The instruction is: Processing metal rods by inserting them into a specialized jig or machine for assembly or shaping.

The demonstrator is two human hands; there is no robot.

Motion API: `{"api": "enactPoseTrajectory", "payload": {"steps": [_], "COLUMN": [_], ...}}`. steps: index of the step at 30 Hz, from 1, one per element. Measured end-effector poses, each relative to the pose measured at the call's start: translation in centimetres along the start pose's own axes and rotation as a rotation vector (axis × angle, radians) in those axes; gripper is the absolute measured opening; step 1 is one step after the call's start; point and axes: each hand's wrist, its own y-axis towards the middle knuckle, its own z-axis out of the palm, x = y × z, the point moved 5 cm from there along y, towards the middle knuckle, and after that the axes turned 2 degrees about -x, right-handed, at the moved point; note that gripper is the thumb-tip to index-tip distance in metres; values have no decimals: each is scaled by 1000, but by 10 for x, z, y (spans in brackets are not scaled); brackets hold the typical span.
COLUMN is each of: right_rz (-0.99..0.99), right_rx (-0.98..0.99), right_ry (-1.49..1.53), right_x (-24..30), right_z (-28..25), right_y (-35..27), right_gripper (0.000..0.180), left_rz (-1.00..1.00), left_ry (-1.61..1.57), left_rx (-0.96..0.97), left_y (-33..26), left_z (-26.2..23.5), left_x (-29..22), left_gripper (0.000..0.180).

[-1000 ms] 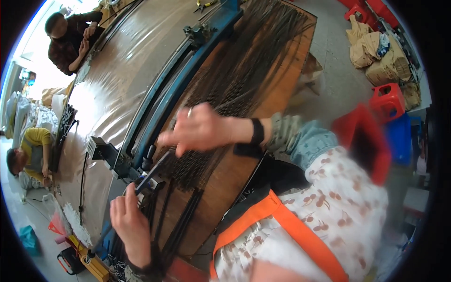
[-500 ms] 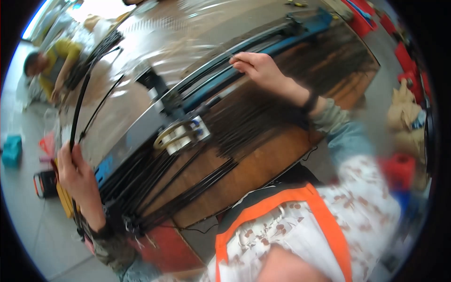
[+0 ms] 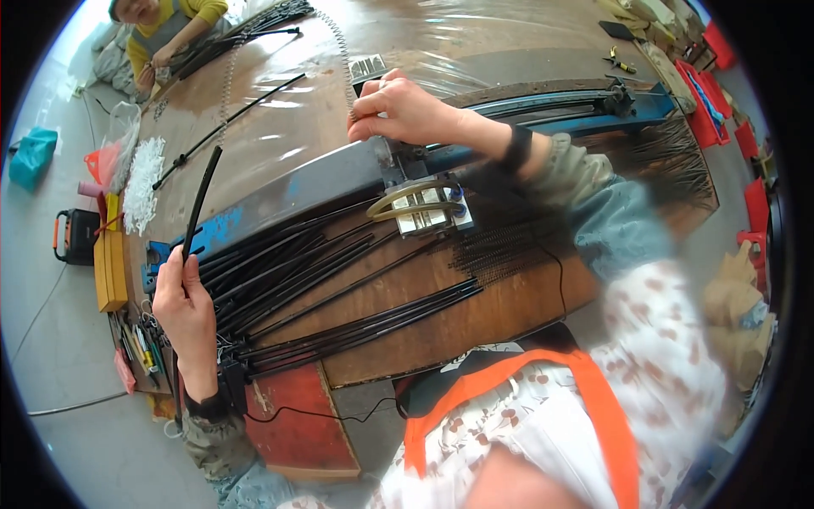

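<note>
Left hand (image 3: 184,307) clasps rod (image 3: 203,195), long axis near to far, leaning right. Right hand (image 3: 394,110) pinches spring (image 3: 344,53) well right of rod tip

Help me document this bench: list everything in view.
Table: one, brown, centre
Rod: one, black, held left
Spring: one, grey, upper centre
Loose rods: many, black, near side
Spring pile: many, dark, beside rods
Beam: one, blue-grey, across table
Block: one, silver, centre
Case: one, black-orange, left floor
Box: one, yellow, table's left
Bag: one, teal, left floor
Pliers: one, yellow, far right
Person: one, yellow sleeves, upper left
Left hand: one, black cuff, around rod
Right hand: one, black band, pinching spring
</note>
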Motion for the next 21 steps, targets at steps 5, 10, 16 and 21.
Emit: {"api": "enactPoseTrajectory", "payload": {"steps": [5,10,16,21], "right_rz": [19,28,-52,-159], "right_rx": [87,117,424,-70], "right_ry": [-83,-33,-367,-699], "right_x": [-2,1,9,-34], "right_z": [3,10,34,-77], "right_y": [2,3,9,-89], "right_gripper": [17,19,13,4], "left_rz": [-44,-38,19,-32], "left_ry": [-74,-44,-50,15], "left_rx": [-22,7,3,179], "left_y": [4,2,16,15], "left_z": [11,14,16,24], "left_x": [4,-1,-8,10], "left_gripper": [17,18,21,23]}}
